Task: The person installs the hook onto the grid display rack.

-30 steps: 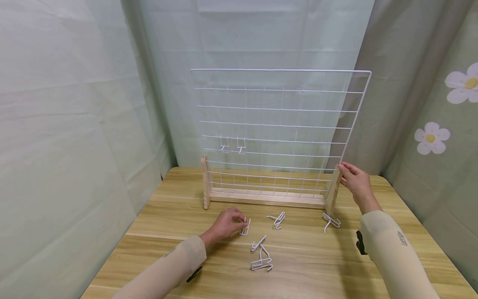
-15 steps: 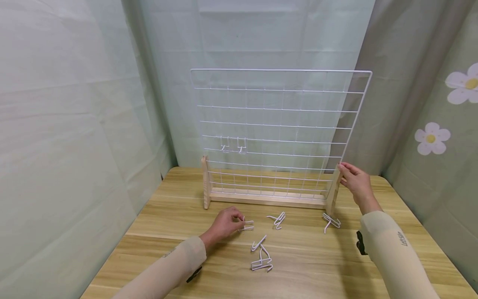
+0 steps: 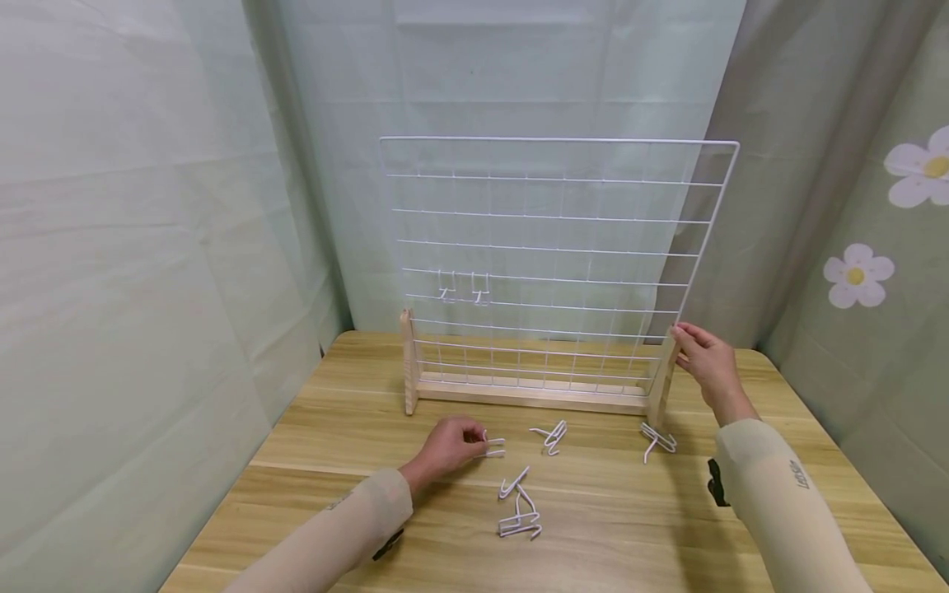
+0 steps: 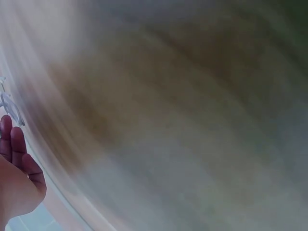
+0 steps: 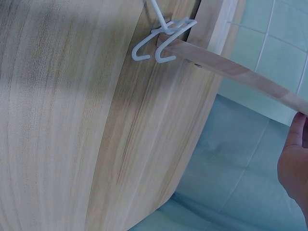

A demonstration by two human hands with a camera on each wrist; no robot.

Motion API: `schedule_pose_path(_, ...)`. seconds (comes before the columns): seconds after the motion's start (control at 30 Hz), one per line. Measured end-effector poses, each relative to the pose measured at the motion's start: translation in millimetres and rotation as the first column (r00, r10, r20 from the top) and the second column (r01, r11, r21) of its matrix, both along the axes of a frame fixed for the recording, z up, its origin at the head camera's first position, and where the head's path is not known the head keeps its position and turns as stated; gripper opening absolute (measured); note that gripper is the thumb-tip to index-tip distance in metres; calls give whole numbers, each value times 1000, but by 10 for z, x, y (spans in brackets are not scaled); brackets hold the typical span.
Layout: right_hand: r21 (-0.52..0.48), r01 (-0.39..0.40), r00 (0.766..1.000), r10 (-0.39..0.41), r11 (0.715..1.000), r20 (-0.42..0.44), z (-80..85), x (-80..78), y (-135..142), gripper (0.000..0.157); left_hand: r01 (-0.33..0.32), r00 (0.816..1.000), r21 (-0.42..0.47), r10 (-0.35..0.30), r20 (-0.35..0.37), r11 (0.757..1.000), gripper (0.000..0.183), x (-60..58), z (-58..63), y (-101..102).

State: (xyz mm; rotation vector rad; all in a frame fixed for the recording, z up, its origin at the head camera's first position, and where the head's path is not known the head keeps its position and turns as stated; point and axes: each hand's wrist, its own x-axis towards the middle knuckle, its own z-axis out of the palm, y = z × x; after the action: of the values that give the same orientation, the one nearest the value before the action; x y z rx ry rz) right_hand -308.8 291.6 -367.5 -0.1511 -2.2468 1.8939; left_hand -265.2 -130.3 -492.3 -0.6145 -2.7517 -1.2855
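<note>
In the head view my left hand [image 3: 448, 445] pinches a white wire hook [image 3: 495, 452] low over the table, its two prongs pointing right. My right hand [image 3: 709, 366] holds the top of the right wooden upright [image 3: 661, 391], where the white wire grid [image 3: 556, 139] slots in. The right wrist view has fingertips [image 5: 295, 130] on that upright's end. Two hooks hang side by side on the grid's left part, one hook [image 3: 447, 291] left of the other hook [image 3: 481, 292]. The left wrist view is mostly blurred, with part of my hand [image 4: 19, 178] at its left edge.
Loose white hooks lie on the wooden table [image 3: 311, 469]: one hook [image 3: 552, 436] before the stand's base bar [image 3: 530, 399], one hook [image 3: 658, 441] by the right upright, and a tangled group of hooks [image 3: 521, 511] nearer me. Pale curtains [image 3: 148, 247] surround the table.
The hook in my left hand has turned from prongs pointing towards the grid to prongs pointing right, mostly in the first half second. My right hand stays at the upright.
</note>
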Motion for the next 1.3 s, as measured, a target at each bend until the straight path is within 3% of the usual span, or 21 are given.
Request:
schedule_pose_path(0.17,-4,2,1000,-2,1000,-7,-2,0,2,66,-1,999,-26,0,-46,1000,12,-5,-37,12)
schedule_pose_path(0.53,4,3,1000,-3,1000,6,-2,0,-2,65,-14,998,-77,9,-57,997,14,-17,-33,27)
schedule_pose_path(0.8,-18,-1,1000,0,1000,-12,-1,6,4,62,-42,994,-52,36,-100,998,14,-6,8,11)
schedule_pose_path(1.2,11,3,1000,-3,1000,5,-2,-4,-3,64,-172,974,17,173,-148,985,10,-33,88,42)
schedule_pose_path(1.3,7,4,1000,-4,1000,6,-1,-2,-2,63,-206,969,36,209,-130,978,9,-39,117,53)
